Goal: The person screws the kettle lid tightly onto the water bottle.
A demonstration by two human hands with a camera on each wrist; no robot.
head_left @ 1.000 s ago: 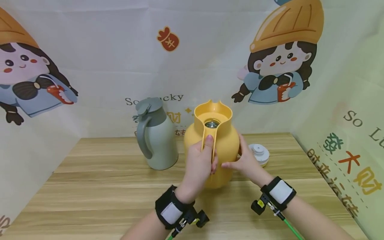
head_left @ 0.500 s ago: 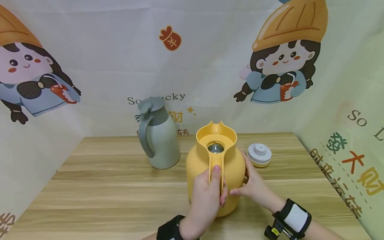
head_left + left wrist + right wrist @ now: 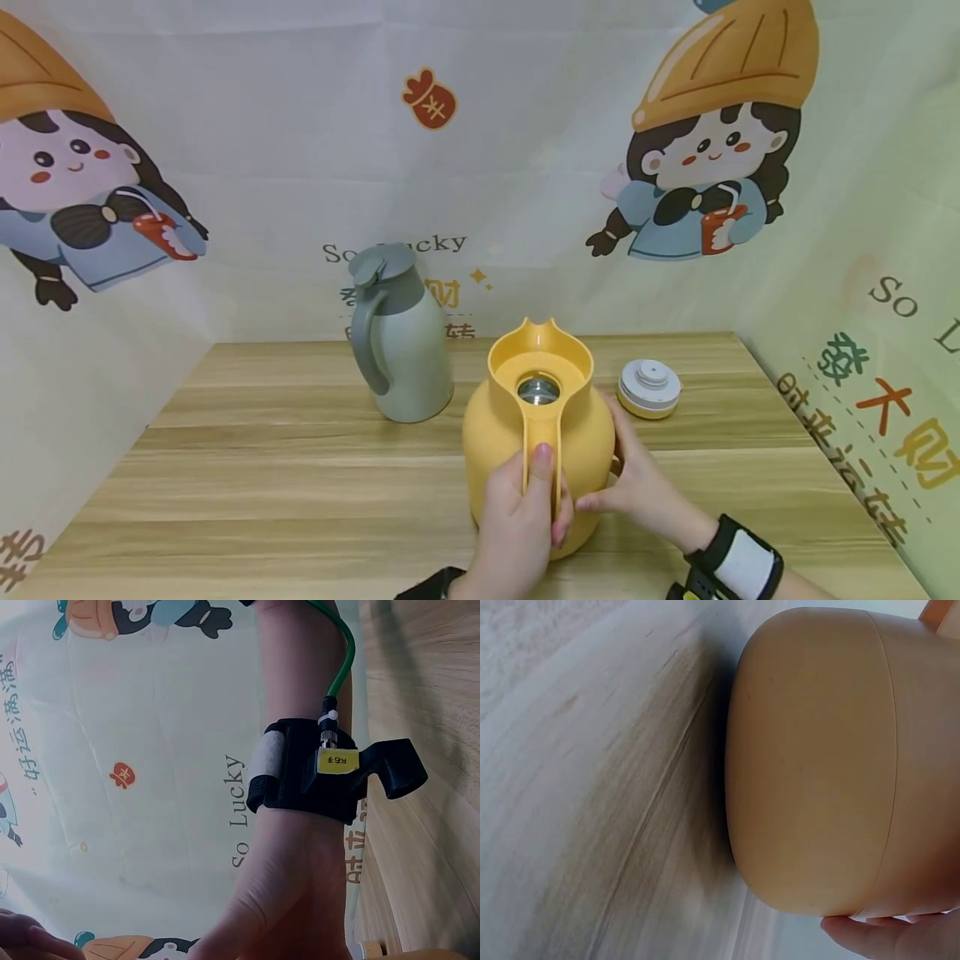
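In the head view, a round yellow thermos jug [image 3: 540, 467] with its lid off stands upright near the front, its steel-lined mouth showing. My left hand [image 3: 517, 521] grips its handle, thumb pressed along the top. My right hand [image 3: 641, 483] holds the jug's right side, thumb toward me and fingers reaching behind the body, partly hidden. The right wrist view shows the jug's rounded base [image 3: 810, 765] right at the wood surface, with right-hand fingertips [image 3: 855, 934] on its side. In the left wrist view, left-hand fingers [image 3: 34, 937] appear at the lower left corner.
A grey-green thermos jug [image 3: 405, 350] with its lid on stands behind, to the left. A white and yellow lid [image 3: 648, 387] lies stopper side up at the back right. The wooden table [image 3: 262, 467] meets a printed cloth backdrop [image 3: 525, 167].
Both hands have brought the yellow jug down and toward me, quickly at first, then only slightly. The lid behind my right hand has come fully into view. The grey-green jug stays put.
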